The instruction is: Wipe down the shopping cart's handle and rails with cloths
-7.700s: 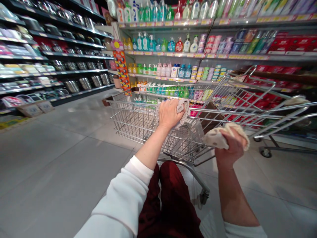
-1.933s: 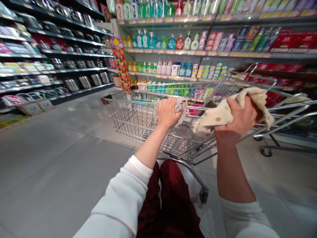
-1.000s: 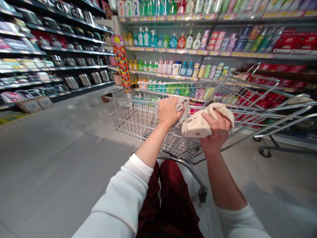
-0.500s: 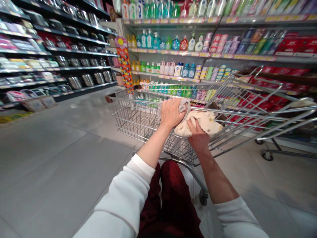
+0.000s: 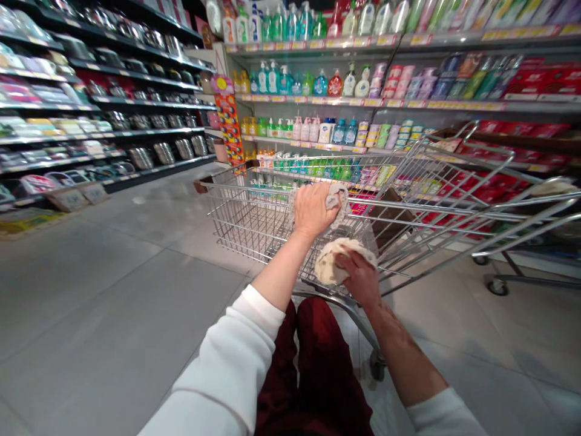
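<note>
The left hand was clamped on a lace-edged cloth above the wire basket of the shopping cart. The right hand, just apart, gripped a cream cloth over the basket's near end.

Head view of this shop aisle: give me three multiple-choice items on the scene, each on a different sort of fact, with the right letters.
1. Where is the person's left hand?
A) On the floor
B) Over the basket of the cart
C) On a shelf

2. What colour are the person's trousers?
A) Dark red
B) White
C) Blue

3. What is the right hand doing?
A) Hanging empty
B) Holding a bottle
C) Gripping something soft

Answers:
1. B: the hand, holding a crumpled pale piece, sits above the wire shopping cart.
2. A: dark red fabric fills the lap below the cart.
3. C: its fingers close on a soft cream piece.
</note>
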Motion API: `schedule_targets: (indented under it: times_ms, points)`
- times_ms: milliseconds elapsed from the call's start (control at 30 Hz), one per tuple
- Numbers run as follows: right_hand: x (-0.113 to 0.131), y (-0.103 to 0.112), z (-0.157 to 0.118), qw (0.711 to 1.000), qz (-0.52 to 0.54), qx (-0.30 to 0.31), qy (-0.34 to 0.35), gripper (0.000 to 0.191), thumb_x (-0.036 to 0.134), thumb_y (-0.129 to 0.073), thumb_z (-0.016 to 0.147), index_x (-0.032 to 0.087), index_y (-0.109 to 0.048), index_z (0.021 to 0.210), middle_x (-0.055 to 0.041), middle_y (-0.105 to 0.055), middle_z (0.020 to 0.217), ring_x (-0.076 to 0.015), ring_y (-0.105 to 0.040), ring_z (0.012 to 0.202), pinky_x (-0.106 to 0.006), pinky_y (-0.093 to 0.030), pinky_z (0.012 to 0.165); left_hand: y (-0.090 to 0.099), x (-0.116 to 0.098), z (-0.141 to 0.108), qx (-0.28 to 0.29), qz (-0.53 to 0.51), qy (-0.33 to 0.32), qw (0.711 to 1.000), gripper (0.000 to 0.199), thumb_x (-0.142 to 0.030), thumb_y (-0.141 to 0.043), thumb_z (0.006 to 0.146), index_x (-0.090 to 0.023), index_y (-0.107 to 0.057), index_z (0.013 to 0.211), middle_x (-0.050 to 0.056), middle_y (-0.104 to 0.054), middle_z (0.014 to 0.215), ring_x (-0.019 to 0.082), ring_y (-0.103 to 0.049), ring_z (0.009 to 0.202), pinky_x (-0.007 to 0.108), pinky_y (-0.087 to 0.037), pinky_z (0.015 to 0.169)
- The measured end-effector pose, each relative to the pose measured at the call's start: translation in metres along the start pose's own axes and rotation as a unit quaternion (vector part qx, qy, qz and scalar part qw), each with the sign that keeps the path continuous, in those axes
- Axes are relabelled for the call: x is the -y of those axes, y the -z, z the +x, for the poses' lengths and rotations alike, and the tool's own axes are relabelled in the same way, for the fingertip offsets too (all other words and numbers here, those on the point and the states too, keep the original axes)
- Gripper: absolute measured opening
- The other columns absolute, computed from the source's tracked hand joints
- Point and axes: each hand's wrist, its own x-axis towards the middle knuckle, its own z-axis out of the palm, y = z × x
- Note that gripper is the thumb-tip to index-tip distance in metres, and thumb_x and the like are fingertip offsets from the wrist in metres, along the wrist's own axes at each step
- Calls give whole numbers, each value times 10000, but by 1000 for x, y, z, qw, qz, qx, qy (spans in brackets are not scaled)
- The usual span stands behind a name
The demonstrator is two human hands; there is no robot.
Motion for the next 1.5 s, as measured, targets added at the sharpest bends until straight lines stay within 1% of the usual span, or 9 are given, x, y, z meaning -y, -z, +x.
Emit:
schedule_targets:
  times_ms: [133, 200, 267, 400, 600, 1000, 1200, 1333, 1500]
  points:
    - [-29, 61, 42, 950, -32, -310, -21, 262, 289, -595, 886, 223, -753, 1084, -122, -675, 1219, -285, -599, 1194, -448, -474, 1033, 0, 0, -1, -3, -9, 0, 1000, 327, -459, -366, 1027, -248, -615, 1039, 81, -682, 1025, 263, -544, 985, 410, -368, 897]
    - [-46, 92, 71, 926, -80, -362, -67, 317, 328, -576, 893, 203, -749, 1128, -142, -658, 1269, -296, -587, 1195, -478, -454, 1014, 1, 0, -1, -7, -13, 1, 1000, 319, -453, -367, 1028, -256, -616, 1060, 81, -682, 1030, 264, -545, 994, 412, -368, 903]
    - [-59, 116, 103, 942, -112, -287, -132, 369, 294, -557, 872, 181, -745, 1170, -153, -663, 1274, -285, -594, 1174, -479, -436, 983, 1, 0, -2, -13, -14, 2, 1000, 320, -451, -366, 1029, -256, -618, 1062, 81, -679, 1022, 263, -548, 993, 411, -368, 907]
    - [-63, 138, 153, 953, -140, 36, -266, 462, 378, -512, 913, 98, -719, 1216, -193, -707, 1127, -292, -642, 1062, -455, -440, 848, 0, 1, -1, -10, -11, 2, 1000, 331, -448, -376, 1023, -230, -624, 1024, 87, -673, 1003, 258, -553, 981, 398, -371, 903]
    - [-52, 137, 181, 941, -127, 228, -217, 505, 515, -490, 908, 264, -723, 1279, -137, -740, 1220, -329, -696, 1037, -412, -514, 827, -2, 4, 1, -18, 1, 8, 1000, 332, -441, -388, 1013, -214, -629, 998, 87, -686, 1006, 251, -554, 961, 378, -385, 893]
    - [-52, 127, 189, 932, -90, 238, -257, 556, 590, -510, 881, 214, -768, 1197, -189, -733, 1191, -357, -676, 1085, -458, -517, 850, 14, -35, 2, -23, -68, 14, 997, 408, -390, -514, 967, -281, -629, 1343, 60, -699, 1147, 246, -605, 1096, 434, -407, 1068]
    - [-50, 127, 184, 941, -94, 207, -250, 526, 565, -511, 891, 201, -767, 1174, -194, -737, 1133, -351, -670, 1053, -444, -500, 826, -40, -34, -58, -72, -67, -55, 994, 527, -314, -564, 912, -251, -584, 1435, 123, -533, 1521, 313, -416, 1463, 513, -266, 1235]
    - [-48, 128, 181, 945, -95, 193, -244, 525, 555, -517, 890, 195, -760, 1185, -195, -738, 1117, -338, -668, 1022, -434, -494, 808, -76, -13, -105, -23, -65, -87, 994, 669, -229, -642, 816, -235, -539, 1477, 154, -485, 1574, 321, -439, 1464, 515, -324, 1220]
    - [-44, 131, 180, 944, -92, 199, -245, 535, 552, -483, 907, 208, -750, 1220, -187, -735, 1147, -333, -667, 1032, -442, -492, 812, -87, -1, -141, 13, -61, -67, 996, 812, -114, -690, 720, -232, -501, 1500, 175, -480, 1569, 329, -478, 1434, 537, -375, 1198]
